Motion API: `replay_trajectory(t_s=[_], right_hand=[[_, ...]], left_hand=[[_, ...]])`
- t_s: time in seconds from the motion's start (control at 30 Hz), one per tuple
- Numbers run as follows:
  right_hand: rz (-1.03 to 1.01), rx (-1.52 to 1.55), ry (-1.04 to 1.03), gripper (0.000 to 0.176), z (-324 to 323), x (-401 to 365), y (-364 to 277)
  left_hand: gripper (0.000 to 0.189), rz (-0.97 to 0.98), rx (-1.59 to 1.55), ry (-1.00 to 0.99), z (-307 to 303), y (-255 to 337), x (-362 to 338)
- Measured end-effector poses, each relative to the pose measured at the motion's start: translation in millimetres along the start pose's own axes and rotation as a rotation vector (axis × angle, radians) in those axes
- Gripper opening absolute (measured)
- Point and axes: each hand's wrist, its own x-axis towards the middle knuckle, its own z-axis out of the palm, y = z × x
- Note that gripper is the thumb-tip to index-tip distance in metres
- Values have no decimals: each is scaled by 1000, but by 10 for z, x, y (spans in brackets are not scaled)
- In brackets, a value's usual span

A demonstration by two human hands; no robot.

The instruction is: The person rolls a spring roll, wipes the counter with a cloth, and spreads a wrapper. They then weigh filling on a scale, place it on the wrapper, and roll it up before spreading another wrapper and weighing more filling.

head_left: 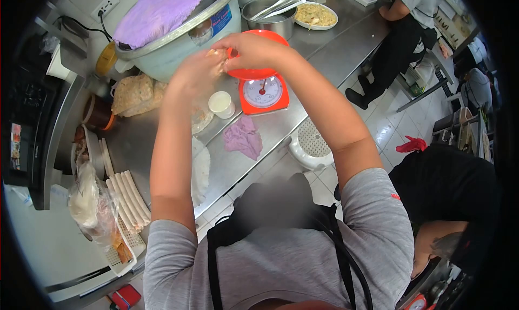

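Note:
My left hand [197, 72], blurred by motion, is raised beside the big rice cooker [216, 39]; a pale, crumbly piece of food [219, 58] shows at its fingers. Against that food, my right hand [243, 47] curls its fingers over the left part of the orange pan [254, 73]. The pan sits on an orange dial scale [264, 93]. Below my hands stand a white cup [221, 104] and a crumpled purple cloth [243, 137]. A bag of food [135, 95] lies left of my left hand.
A metal pot [281, 27] with utensils and a plate of food [315, 15] stand at the back. Rolled white sticks [130, 196] lie at the left. A white stool [312, 145] is by the counter edge. Two other people [400, 45] are at the right.

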Motion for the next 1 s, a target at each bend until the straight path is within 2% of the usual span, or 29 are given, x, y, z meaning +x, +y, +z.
replay_trajectory(t_s=[0.07, 0.13, 0.27, 0.33, 0.43, 0.53, 0.63, 0.73, 0.87, 0.93, 1.0], right_hand=[[15, 27, 1, 45, -39, -6, 4], [92, 66, 34, 46, -92, -53, 36], [11, -57, 173, 34, -89, -146, 157], [32, -52, 203, 27, -118, -164, 187], [248, 138, 130, 21, -183, -205, 107], [43, -115, 225, 20, -75, -141, 297], [322, 82, 108, 18, -77, -107, 239], [408, 95, 93, 17, -35, -44, 268], [304, -268, 55, 15, 19, 0, 379], [190, -412, 58, 14, 85, -7, 468], [181, -406, 62, 12, 127, -7, 491]], left_hand=[[28, 20, 26, -17, 146, 103, 69], [26, 15, 51, -129, 105, 85, 301], [23, 6, 93, -250, 192, 138, 406], [21, -17, 95, -239, 204, 118, 446], [18, -64, 191, -117, 251, 81, 449], [16, -70, 288, -17, 207, -33, 502], [16, -59, 344, 31, 138, -89, 487], [17, -80, 408, 65, 19, -105, 421], [20, -60, 360, 43, -232, -209, 331], [22, 113, 495, 62, -598, -490, 402], [22, 89, 422, 139, -633, -501, 348]])
